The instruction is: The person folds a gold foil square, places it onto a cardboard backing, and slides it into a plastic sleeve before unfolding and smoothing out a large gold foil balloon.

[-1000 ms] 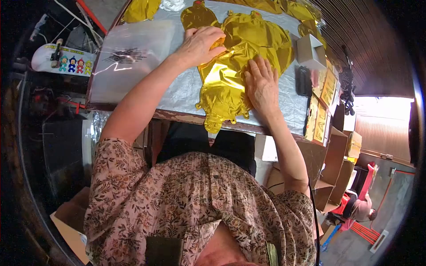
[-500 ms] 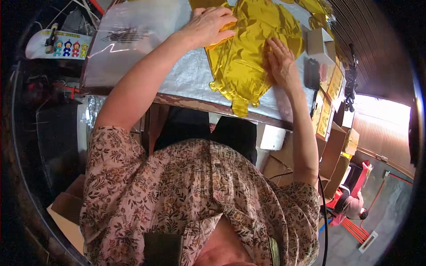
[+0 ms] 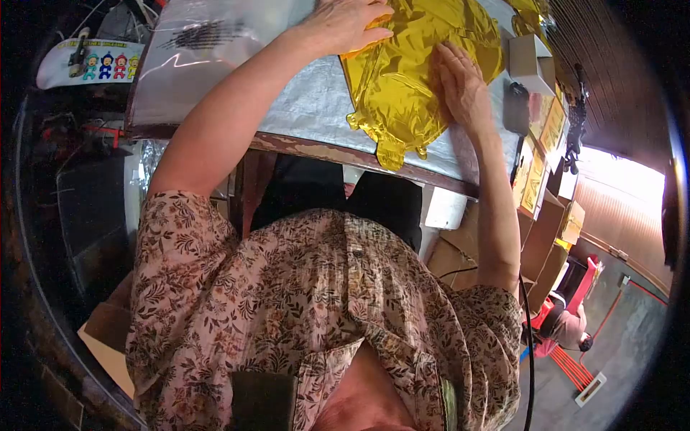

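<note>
The flat, uninflated gold foil balloon (image 3: 402, 79) lies in the upper centre of the frame on the worktop (image 3: 309, 115), which is covered with a grey, crinkled sheet. The balloon's narrow neck tab points toward the person and reaches the near edge of the worktop, just above the worn brown rim.

The left hand (image 3: 345, 23), at the top centre of the frame, rests on the upper left edge of the balloon with fingers bent and close together; a fold of the foil shows under the fingertips, but whether it is pinched or only pressed cannot be told. The right hand (image 3: 463, 86), in the upper right, lies flat and open, palm down, fingers spread, pressing on the right side of the balloon. It grips nothing.

A clear plastic bag with black printed marks (image 3: 201, 50) lies on the worktop in the upper left, well apart from the balloon. A small grey cardboard box (image 3: 530, 63) stands just right of the right hand, with a black oblong object (image 3: 515, 108) below it. Yellow printed cards (image 3: 535, 179) hang along the right end of the worktop. Brown cardboard cartons (image 3: 546, 244) stand on the floor at the right. Another person (image 3: 568, 327) appears in the lower right, far off.
</note>
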